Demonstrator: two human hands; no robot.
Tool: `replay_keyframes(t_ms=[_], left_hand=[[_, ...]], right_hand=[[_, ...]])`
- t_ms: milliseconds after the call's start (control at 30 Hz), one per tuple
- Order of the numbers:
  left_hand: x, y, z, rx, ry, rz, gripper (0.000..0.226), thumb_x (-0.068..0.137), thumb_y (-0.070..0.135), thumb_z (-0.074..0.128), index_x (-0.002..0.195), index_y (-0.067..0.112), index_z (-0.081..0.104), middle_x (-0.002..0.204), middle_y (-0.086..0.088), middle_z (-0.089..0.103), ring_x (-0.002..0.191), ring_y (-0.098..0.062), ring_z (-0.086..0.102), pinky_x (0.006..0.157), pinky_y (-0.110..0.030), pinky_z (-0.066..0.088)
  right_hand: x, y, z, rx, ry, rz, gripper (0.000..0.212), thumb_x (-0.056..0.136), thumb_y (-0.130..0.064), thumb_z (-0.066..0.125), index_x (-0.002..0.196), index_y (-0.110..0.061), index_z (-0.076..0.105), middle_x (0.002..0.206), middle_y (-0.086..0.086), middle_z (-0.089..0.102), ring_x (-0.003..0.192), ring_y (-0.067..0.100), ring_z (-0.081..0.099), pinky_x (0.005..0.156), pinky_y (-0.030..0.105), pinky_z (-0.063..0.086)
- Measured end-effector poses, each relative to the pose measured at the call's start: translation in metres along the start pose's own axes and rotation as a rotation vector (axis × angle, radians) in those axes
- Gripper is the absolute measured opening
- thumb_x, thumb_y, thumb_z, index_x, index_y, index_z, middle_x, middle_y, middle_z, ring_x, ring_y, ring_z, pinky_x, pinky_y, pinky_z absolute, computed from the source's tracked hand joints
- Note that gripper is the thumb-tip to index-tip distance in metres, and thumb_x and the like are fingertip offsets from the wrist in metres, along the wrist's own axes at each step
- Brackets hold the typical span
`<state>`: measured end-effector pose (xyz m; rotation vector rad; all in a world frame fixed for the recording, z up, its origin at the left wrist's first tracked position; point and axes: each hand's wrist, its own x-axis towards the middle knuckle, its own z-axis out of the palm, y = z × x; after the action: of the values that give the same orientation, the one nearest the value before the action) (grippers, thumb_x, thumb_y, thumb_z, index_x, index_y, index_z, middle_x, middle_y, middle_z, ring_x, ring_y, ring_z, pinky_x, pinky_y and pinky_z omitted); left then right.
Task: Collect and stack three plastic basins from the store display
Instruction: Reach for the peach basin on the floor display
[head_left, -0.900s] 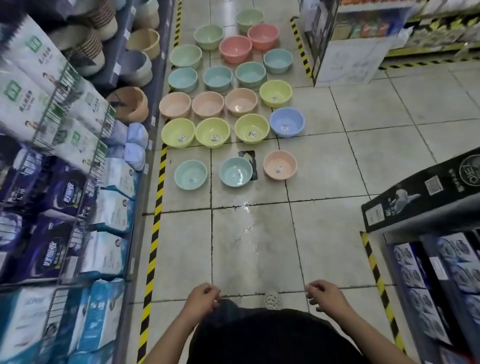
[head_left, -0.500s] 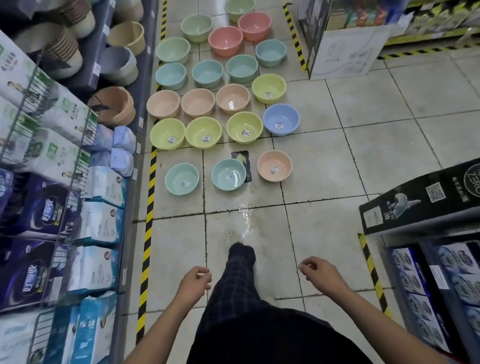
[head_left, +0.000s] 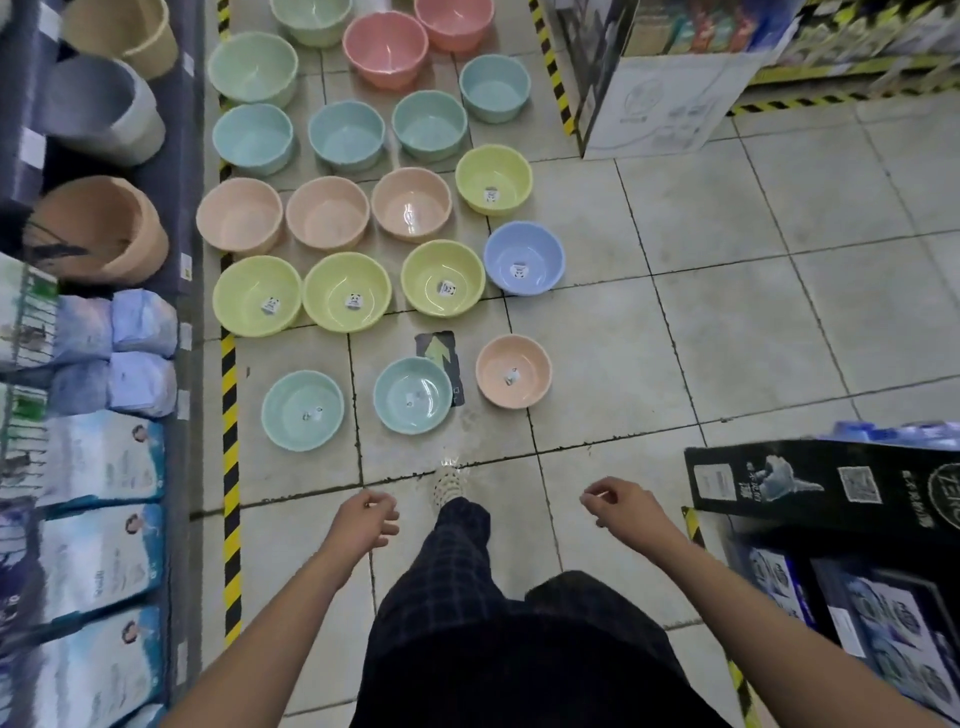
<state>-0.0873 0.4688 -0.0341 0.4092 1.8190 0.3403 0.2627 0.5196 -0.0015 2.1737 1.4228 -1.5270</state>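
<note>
Ahead of both empty hands (head_left: 363, 522), basins (head_left: 413, 395) lie apart.

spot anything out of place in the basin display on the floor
One thing: a dark card with a green arrow lies flat on the tiles, partly under the rim of the middle teal basin in the nearest row. All basins sit upright and none are stacked.

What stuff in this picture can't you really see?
All from the head view:
- Stickers inside the yellow basins: too small to read.
- Top pink basin: cut off by the upper edge.
- Floor sign: partly covered by the teal basin.
- Right shoe: hidden behind the dark trousers.
- Shelf packs: blurred.
</note>
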Motion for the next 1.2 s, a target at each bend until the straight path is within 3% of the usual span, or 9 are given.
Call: replay_keyframes(t_ms=[133, 300, 567, 733, 933, 1067, 1200], left_hand=[[0.043, 0.084, 0.001, 0.077, -0.029, 0.063, 0.018, 0.099, 0.021, 0.056, 0.111, 0.008, 0.061, 0.106, -0.015, 0.071, 0.087, -0.026, 0.07, 0.082, -0.04, 0.056], [0.086, 0.174, 0.032, 0.084, -0.068, 0.063, 0.018, 0.1, 0.024, 0.055, 0.11, 0.01, 0.06, 0.106, -0.012, 0.07, 0.09, -0.027, 0.071, 0.076, -0.035, 0.057], [0.18, 0.25, 0.101, -0.066, 0.014, -0.036, 0.021, 0.1, 0.023, 0.056, 0.115, 0.009, 0.06, 0.11, -0.014, 0.071, 0.096, -0.029, 0.072, 0.084, -0.038, 0.059], [0.26, 0.265, 0.147, -0.28, 0.066, -0.128, 0.03, 0.1, 0.022, 0.057, 0.125, 0.005, 0.058, 0.113, -0.016, 0.07, 0.095, -0.029, 0.071, 0.08, -0.036, 0.059], [0.379, 0.249, 0.194, -0.177, 0.055, -0.171, 0.021, 0.099, 0.021, 0.059, 0.116, 0.009, 0.059, 0.108, -0.015, 0.067, 0.083, -0.024, 0.066, 0.066, -0.027, 0.056], [0.468, 0.227, 0.223, -0.066, 0.049, -0.169, 0.024, 0.099, 0.021, 0.059, 0.118, 0.006, 0.058, 0.106, -0.012, 0.063, 0.087, -0.023, 0.063, 0.074, -0.031, 0.054], [0.551, 0.202, 0.252, -0.025, 0.045, -0.139, 0.024, 0.098, 0.022, 0.06, 0.118, 0.009, 0.059, 0.104, -0.011, 0.061, 0.092, -0.021, 0.058, 0.09, -0.037, 0.056]], right_hand=[[0.042, -0.031, -0.047, 0.073, 0.055, 0.044, 0.018, 0.095, -0.034, 0.062, 0.105, -0.02, 0.068, 0.097, 0.001, 0.071, 0.083, 0.015, 0.071, 0.081, 0.034, 0.057], [0.114, -0.05, -0.112, 0.154, 0.078, 0.133, 0.015, 0.095, -0.032, 0.06, 0.097, -0.019, 0.068, 0.098, 0.006, 0.073, 0.076, 0.018, 0.072, 0.081, 0.04, 0.057], [0.269, -0.078, -0.173, 0.176, -0.008, 0.159, 0.023, 0.096, -0.031, 0.062, 0.103, -0.01, 0.068, 0.094, 0.01, 0.074, 0.076, 0.023, 0.069, 0.078, 0.04, 0.059], [0.368, -0.074, -0.164, 0.283, -0.026, 0.192, 0.025, 0.094, -0.03, 0.065, 0.108, -0.01, 0.067, 0.092, 0.012, 0.072, 0.073, 0.022, 0.066, 0.079, 0.042, 0.059], [0.485, -0.033, -0.12, 0.251, -0.023, 0.257, 0.026, 0.092, -0.032, 0.067, 0.107, -0.012, 0.066, 0.097, 0.012, 0.072, 0.075, 0.022, 0.068, 0.077, 0.041, 0.06], [0.564, -0.002, -0.082, 0.133, -0.062, 0.251, 0.026, 0.09, -0.039, 0.065, 0.104, -0.018, 0.066, 0.101, 0.009, 0.072, 0.088, 0.028, 0.072, 0.083, 0.046, 0.061], [0.642, 0.022, -0.036, 0.037, -0.037, 0.234, 0.038, 0.089, -0.043, 0.062, 0.118, -0.018, 0.063, 0.11, 0.006, 0.07, 0.095, 0.027, 0.069, 0.086, 0.045, 0.059]])
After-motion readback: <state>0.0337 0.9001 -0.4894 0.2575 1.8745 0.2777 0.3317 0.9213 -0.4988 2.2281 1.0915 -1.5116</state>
